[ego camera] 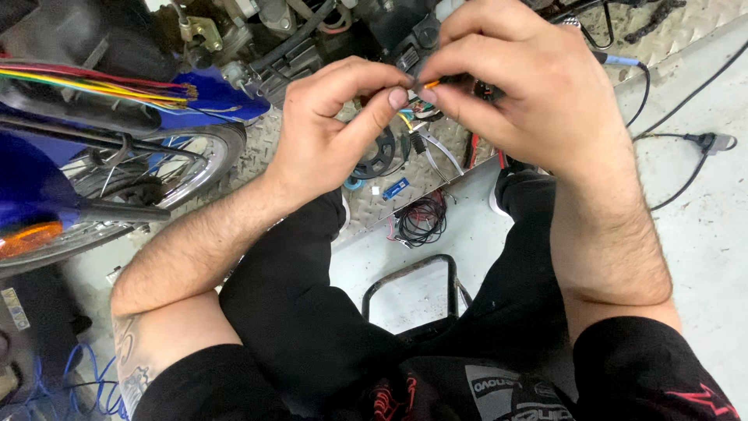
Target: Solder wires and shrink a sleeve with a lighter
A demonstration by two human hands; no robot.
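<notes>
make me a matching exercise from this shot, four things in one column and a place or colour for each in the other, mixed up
Things
1. orange wire
2. coil of black wire
3. bundle of coloured wires
4. orange reflector

Places
A. at the left edge, low on the blue motorcycle
B. pinched between the fingertips of the left hand and right hand
C. on the metal plate between the knees
D. running out from the upper left, above the wheel

Pairs: 1-B, 2-C, 3-D, 4-A
</notes>
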